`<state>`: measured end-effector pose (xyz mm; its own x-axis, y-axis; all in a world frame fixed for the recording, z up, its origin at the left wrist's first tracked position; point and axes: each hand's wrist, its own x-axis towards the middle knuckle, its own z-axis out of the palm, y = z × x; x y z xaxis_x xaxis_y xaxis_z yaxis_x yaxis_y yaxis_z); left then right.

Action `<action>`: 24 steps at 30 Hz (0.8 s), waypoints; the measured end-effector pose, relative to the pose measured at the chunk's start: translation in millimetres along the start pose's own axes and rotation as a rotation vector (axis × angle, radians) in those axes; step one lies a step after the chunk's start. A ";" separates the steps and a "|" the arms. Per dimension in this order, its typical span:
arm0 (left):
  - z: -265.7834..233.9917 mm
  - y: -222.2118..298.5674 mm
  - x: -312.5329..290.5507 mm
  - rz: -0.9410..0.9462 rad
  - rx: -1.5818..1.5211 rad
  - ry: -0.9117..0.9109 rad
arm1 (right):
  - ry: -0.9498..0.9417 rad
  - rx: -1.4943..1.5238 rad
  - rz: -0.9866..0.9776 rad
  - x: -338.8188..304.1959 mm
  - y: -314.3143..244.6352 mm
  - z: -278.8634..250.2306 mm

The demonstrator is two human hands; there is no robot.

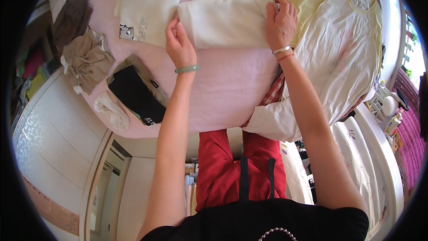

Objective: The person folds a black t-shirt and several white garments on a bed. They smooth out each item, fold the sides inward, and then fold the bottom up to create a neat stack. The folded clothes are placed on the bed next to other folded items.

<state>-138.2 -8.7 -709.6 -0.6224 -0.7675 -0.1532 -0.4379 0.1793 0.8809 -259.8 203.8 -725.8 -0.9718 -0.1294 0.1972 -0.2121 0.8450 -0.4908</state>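
White cotton, folded into a flat rectangle, lies on the pink bedsheet (223, 85) between the person's two hands: this folded white garment (225, 20) sits near the far middle of the bed. The left hand (179, 44) pinches its left edge, fingers curled closed on the cloth, a pale green bangle (187, 68) on the wrist. The right hand (281, 21) lies on the garment's right end, fingers bent over the fold and gripping it. Just right of it spreads a cream shirt with yellow sleeves (339, 40). Another folded pale garment (147, 4) lies to the left, and a black folded piece (133, 91) nearer the bed's edge beside crumpled tan clothes (84, 60).
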 end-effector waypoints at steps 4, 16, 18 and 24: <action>-21.4 -12.9 -28.7 0.054 0.045 -0.005 | -0.032 -0.004 -0.044 -13.2 -17.5 -27.7; -49.2 -28.9 -44.2 0.050 0.314 -0.118 | -0.175 -0.159 -0.116 -6.8 15.9 -14.4; -49.5 -34.0 -48.2 -0.002 0.291 -0.104 | -0.256 -0.206 -0.079 -4.8 9.9 -15.7; -35.8 2.1 -38.3 0.495 0.392 -0.154 | -0.094 -0.105 -0.188 -9.6 -18.7 -45.0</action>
<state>-92.1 -1.0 -685.8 -0.8848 -0.4443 0.1407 -0.2614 0.7230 0.6395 -241.8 212.5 -680.4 -0.9227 -0.3326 0.1947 -0.3827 0.8502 -0.3615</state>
